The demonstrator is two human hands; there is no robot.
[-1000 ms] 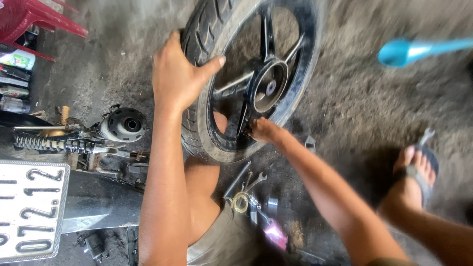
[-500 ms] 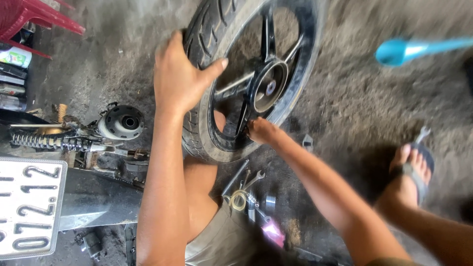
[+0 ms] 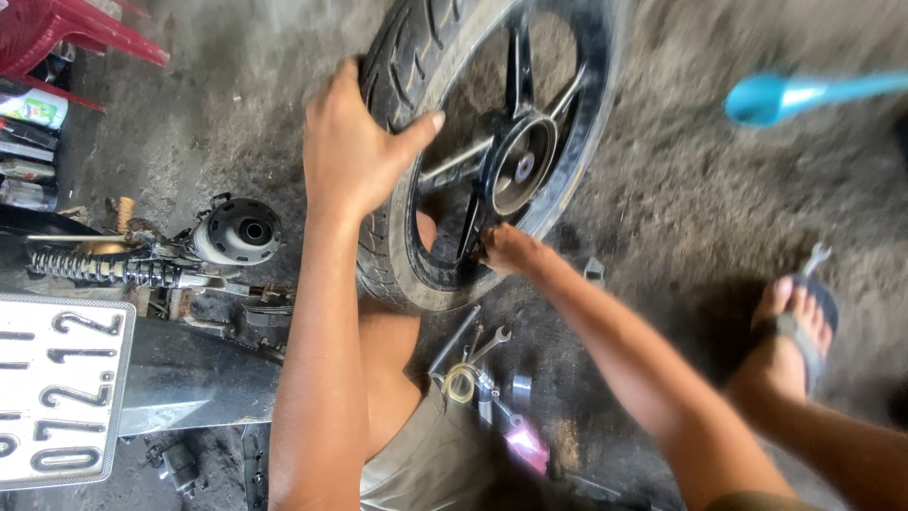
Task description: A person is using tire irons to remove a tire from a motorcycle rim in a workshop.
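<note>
- The big round wheel [image 3: 492, 151] stands up on the dusty grey floor [image 3: 681, 237]. It has a black rubber tyre with bumpy grooves and shiny black metal spokes that meet at a round hub in the middle.
- The left hand [image 3: 355, 151] lies flat and open on top of the tyre, with the thumb stretched over the rim.
- The right hand [image 3: 506, 251] is low inside the wheel, just under the hub. Its fingers curl around the bottom of a spoke.
- Just below the wheel, thin silver spanners [image 3: 468, 345] lie on the floor beside a small round metal ring.
- Left of the wheel sits a round metal drum [image 3: 241, 230] with a dark hole in it. A coiled spring [image 3: 104, 270] lies next to it.
- Further left and lower is a flat white number plate [image 3: 61, 393].
- Right of the wheel, a foot in a sandal [image 3: 799, 326] rests on the floor.
- Above that foot is a smooth blue plastic scoop [image 3: 776, 96].
</note>
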